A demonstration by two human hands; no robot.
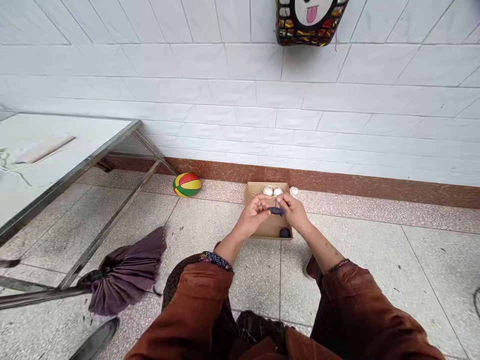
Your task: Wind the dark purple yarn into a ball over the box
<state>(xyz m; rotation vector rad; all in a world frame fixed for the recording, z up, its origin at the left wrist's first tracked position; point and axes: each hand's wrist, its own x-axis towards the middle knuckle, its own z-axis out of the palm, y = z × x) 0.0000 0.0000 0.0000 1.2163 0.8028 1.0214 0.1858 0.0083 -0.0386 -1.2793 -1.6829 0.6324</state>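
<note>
Over an open cardboard box [267, 231], a small dark blue yarn bundle [276, 211] lies between my two hands. My left hand [255, 216] is closed, pinching the bundle's left end in its fingers. My right hand [294, 212] is closed at the other side, with finger and thumb together on what looks like the yarn strand by the bundle. Inside the box, a dark yarn ball [285, 232] sits at the near right corner. Two white yarn balls [268, 190] rest at its far side, and another white ball [294, 192] lies just outside the box's far right corner.
A metal-framed table [93, 122] stands at the left, with a cloth-like item [47, 149] on top. Against the wall base is a coloured ball [187, 185]. Purple pleated fabric [127, 272] hangs by the table's lower bar. A patterned bag [311, 22] hangs on the tiled wall.
</note>
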